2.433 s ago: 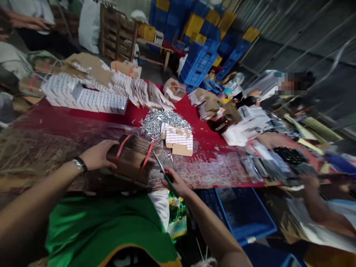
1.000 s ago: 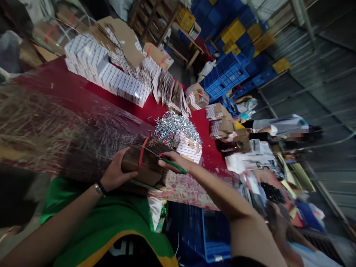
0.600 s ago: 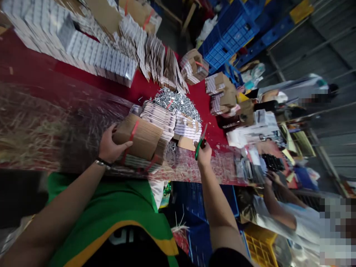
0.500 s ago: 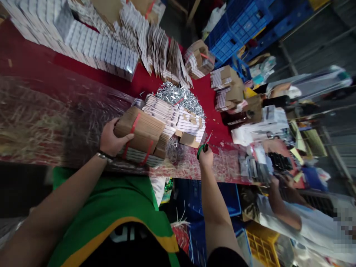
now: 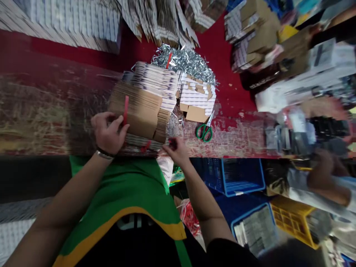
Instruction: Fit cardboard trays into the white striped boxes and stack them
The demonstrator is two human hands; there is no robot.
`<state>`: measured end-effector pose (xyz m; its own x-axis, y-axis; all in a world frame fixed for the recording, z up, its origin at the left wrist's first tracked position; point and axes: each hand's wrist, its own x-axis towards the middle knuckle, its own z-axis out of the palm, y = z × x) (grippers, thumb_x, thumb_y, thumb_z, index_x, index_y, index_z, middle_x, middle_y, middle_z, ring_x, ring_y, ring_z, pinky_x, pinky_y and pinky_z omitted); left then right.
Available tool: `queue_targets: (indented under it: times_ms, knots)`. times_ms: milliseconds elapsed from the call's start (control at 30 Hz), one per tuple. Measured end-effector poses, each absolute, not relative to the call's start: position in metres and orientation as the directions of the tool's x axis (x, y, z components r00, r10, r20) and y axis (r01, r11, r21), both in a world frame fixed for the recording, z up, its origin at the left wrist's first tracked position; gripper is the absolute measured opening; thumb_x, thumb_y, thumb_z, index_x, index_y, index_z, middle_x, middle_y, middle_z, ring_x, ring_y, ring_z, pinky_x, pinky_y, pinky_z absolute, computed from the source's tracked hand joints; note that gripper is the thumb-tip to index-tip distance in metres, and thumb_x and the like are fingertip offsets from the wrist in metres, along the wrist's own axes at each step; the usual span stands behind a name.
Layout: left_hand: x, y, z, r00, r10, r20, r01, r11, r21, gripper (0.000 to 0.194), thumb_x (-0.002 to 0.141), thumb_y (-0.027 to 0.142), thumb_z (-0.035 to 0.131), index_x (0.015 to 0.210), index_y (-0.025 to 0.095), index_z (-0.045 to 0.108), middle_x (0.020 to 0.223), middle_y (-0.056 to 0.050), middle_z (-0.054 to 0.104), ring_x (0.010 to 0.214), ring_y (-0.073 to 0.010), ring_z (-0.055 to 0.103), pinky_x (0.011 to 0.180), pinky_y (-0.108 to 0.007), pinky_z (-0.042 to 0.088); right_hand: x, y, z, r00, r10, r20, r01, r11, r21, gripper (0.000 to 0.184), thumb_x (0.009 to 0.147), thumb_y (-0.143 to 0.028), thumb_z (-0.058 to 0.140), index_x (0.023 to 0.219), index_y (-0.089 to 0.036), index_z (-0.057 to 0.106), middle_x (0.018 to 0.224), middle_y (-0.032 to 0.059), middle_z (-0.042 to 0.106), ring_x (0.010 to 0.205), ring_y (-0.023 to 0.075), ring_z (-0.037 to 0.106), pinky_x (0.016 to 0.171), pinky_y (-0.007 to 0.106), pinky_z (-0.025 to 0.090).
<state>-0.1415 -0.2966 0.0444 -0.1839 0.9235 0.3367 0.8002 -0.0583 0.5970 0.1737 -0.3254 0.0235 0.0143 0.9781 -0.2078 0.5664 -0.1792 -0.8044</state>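
Observation:
On the plastic-covered edge of the table lies a bundle of folded brown cardboard pieces [image 5: 139,111]. A red strap [image 5: 126,107] crosses its top, and a red strip end [image 5: 146,146] shows at its near side. My left hand [image 5: 108,133] is at the bundle's left side, fingers closed around the strap's lower end. Close to the near right corner is my right hand [image 5: 178,151], its thumb and fingers apart, with nothing plainly in them. Green-handled scissors [image 5: 204,131] rest on the table to the right. Striped white card pieces [image 5: 197,94] lie beyond them.
Silver metal clips [image 5: 186,63] are heaped behind the bundle. Stacked striped cards [image 5: 75,24] stand at the back left. Cardboard bundles [image 5: 256,33] sit at the back right. Below the table edge is a blue crate [image 5: 243,176]. Another person's arm [image 5: 329,181] is at the right.
My right hand has let go of the scissors, now lying on the table, and moved left to the bundle's corner. My left hand has shifted onto the strap. The view has moved closer.

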Motion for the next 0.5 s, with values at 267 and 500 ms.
queue_targets:
  times_ms: [267, 500]
  knots:
    - [-0.145, -0.338, 0.076, -0.219, 0.918, 0.33, 0.544, -0.166, 0.822, 0.019, 0.089, 0.035, 0.075, 0.086, 0.019, 0.067, 0.099, -0.007, 0.076, 0.104, -0.0255, 0.072, 0.102, -0.047, 0.056, 0.131, -0.316, 0.01, 0.107, 0.981, -0.161, 0.574, -0.193, -0.795, 0.056, 0.071, -0.068, 0.083, 0.089, -0.027, 0.05, 0.083, 0.0005, 0.063, 0.082, 0.0238, 0.061, 0.076, 0.038, 0.053]
    - [-0.172, -0.438, 0.036, 0.019, 0.997, 0.075, 0.597, -0.071, 0.799, 0.02, 0.097, 0.032, 0.061, 0.083, 0.02, 0.068, 0.086, -0.006, 0.072, 0.08, -0.0181, 0.068, 0.074, -0.031, 0.058, 0.148, -0.304, 0.012, 0.029, 0.988, -0.149, 0.635, -0.133, -0.761, 0.058, 0.073, -0.068, 0.082, 0.1, -0.026, 0.052, 0.089, 0.0033, 0.067, 0.085, 0.0278, 0.065, 0.08, 0.044, 0.057]
